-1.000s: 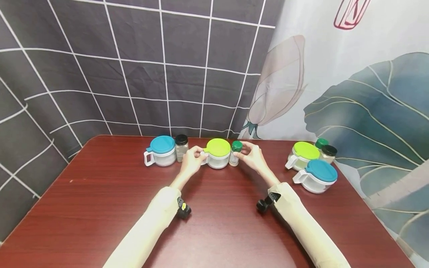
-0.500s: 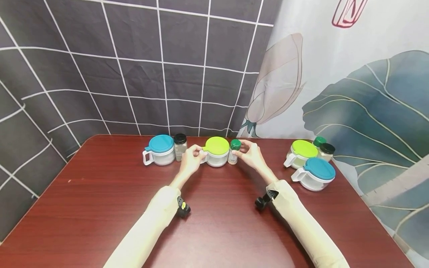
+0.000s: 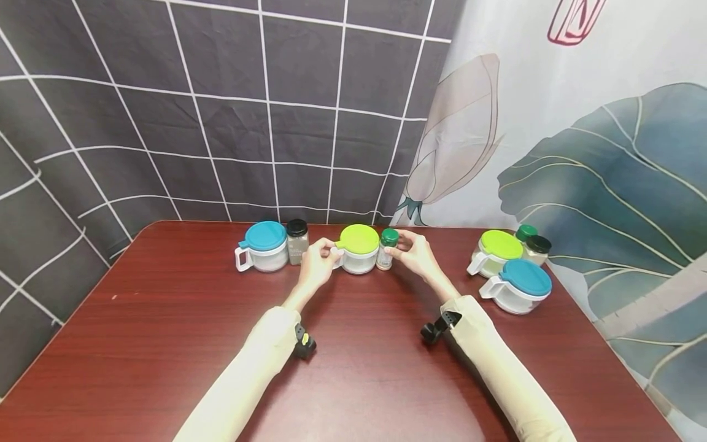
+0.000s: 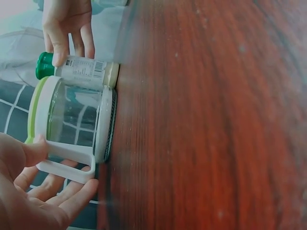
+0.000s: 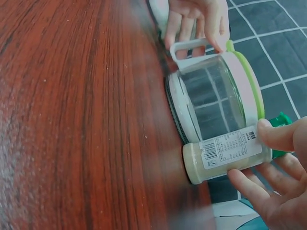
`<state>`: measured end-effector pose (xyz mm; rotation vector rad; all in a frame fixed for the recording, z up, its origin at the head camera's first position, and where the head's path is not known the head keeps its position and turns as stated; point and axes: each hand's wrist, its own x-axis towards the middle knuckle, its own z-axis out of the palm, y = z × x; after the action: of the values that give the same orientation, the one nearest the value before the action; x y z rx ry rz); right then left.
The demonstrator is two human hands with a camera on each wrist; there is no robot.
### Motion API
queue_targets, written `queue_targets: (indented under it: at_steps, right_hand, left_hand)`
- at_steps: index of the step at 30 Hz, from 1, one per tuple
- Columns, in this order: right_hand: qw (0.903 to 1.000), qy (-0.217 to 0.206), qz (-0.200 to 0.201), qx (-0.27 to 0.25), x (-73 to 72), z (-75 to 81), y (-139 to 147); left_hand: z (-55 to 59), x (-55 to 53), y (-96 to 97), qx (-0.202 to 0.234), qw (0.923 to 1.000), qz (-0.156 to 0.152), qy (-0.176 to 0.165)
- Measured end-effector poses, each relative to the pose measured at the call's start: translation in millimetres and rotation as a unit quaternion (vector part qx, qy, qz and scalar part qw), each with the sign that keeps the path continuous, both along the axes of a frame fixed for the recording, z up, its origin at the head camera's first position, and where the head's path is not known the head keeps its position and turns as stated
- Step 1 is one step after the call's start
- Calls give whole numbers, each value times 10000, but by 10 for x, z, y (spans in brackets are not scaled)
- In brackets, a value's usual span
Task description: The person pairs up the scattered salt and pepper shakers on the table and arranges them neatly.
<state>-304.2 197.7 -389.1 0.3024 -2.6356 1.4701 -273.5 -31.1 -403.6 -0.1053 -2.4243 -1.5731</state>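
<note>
My left hand pinches the white handle of a clear seasoning jar with a lime-green lid. The thumb lies on top of the handle near the lid, the other fingers beneath it. Close against the jar's right side stands a small spice bottle with a green cap and a printed label. My right hand grips this bottle near its cap, thumb on one side and fingers on the other. Both containers are upright at the back of the table. The jar's glass body looks see-through.
Left of my left hand stand a blue-lidded jar and a black-capped bottle. At the right sit another lime-lidded jar, a blue-lidded jar, a green-capped bottle and a black-capped bottle. A curtain hangs behind the table's back edge.
The lime-lidded jar and the green-capped bottle have shifted very slightly right with my hands. Both grips stay the same, and the head view has moved a little.
</note>
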Motion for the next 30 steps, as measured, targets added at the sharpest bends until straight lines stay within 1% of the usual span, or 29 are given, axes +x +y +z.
queue_targets:
  at_steps: [5, 9, 14, 18, 20, 26, 28, 30]
  right_hand:
    - [10000, -17, 65, -44, -18, -13, 2]
    - [9999, -66, 128, -30, -4, -11, 16]
    - [9996, -152, 246, -42, 7, -22, 25]
    - [9994, -160, 241, -206, 14, -25, 29]
    - [9991, -137, 247, -301, 45, 0, 24]
    - [9990, -50, 244, -376, 245, 189, -57]
    - [9990, -25, 215, -388, 257, 185, -60]
    - [9991, -22, 187, -388, 223, 127, -43]
  left_hand:
    - [16, -13, -9, 8, 10000, 12, 25]
    - [27, -5, -3, 4, 10000, -43, -44]
    - [14, 5, -1, -28, 9999, -85, -85]
    - [9, -1, 1, -28, 9999, -33, -96]
    - [7, -1, 1, -52, 9999, 2, -100]
    - [1, 9, 1, -68, 9999, 28, -104]
    - [2, 8, 2, -60, 9999, 28, -111]
    - [1, 4, 1, -58, 9999, 47, -133]
